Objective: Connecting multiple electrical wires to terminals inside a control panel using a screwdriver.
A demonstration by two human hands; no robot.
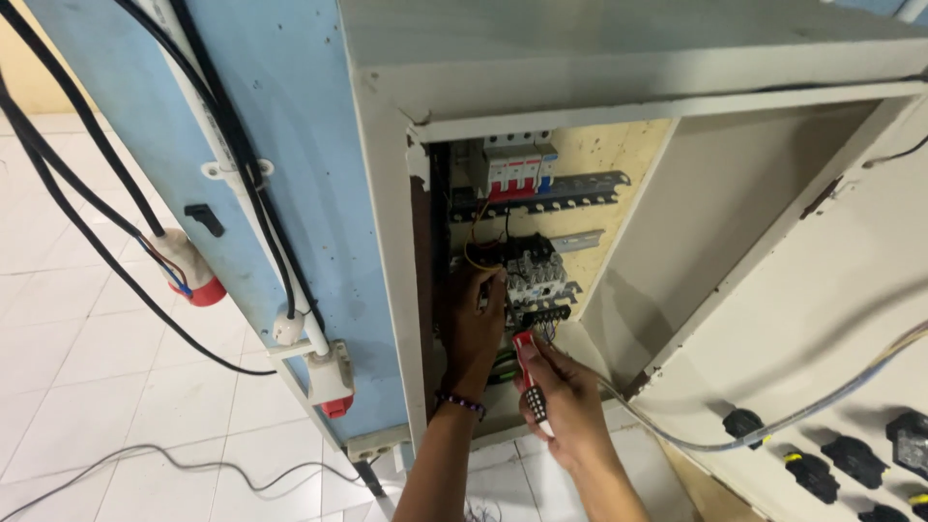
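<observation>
- The right hand [565, 401] is closed around a screwdriver [531, 382] with a red and black handle; the pale lower end of the tool sticks out below the palm and its tip points up toward the black terminal strip [546, 313] inside the open electrical cabinet [387, 213].
- The screwdriver looks light and rigid; its ribbed handle should give a firm hold, best taken around the thick middle so the tip can be steered.
- The left hand [476, 319], with a beaded bracelet [460, 401] at the wrist, reaches into the cabinet, fingers pinched at the wires beside the grey contactor block [535, 268]. Exactly what they pinch cannot be told.
- The yellow wire [471, 242] looping above that hand looks thin and flexible; it would bend easily and is best gripped on the insulation close to its end.
- Above, a row of red and white circuit breakers [515, 166] sits on a slotted rail.
- The cabinet door [831, 319] swings open to the right, carrying black switch bodies and a grey cable [715, 443].
- On the blue outer side, black cables run down to a red and white plug [188, 269].
</observation>
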